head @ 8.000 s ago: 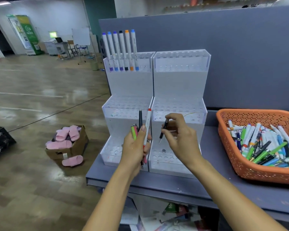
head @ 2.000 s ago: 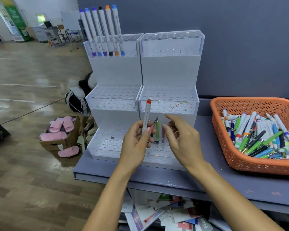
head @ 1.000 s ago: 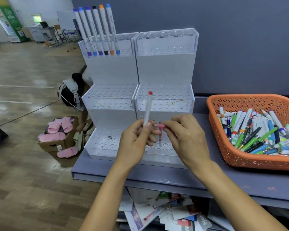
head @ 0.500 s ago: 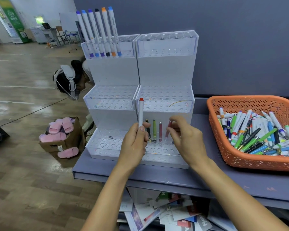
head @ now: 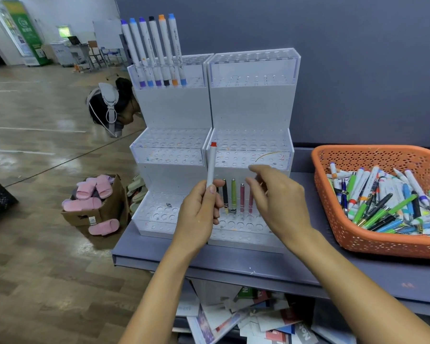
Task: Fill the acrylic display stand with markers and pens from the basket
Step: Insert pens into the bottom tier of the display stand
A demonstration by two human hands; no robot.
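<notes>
Head view: a grey surface (head: 271, 266) before a grey partition, wood floor at its left edge. Left hand (head: 199, 217) grips a white marker (head: 211, 167) upright, red cap up, before the acrylic stand (head: 251, 105). Right hand (head: 278, 202) hangs loosely spread, empty, beside the standing pens (head: 233, 194).

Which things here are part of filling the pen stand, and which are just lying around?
Part of the job: display stand, orange basket, red-capped marker in the left hand, right hand.
Lying about: box of pink slippers, papers under the table.
</notes>
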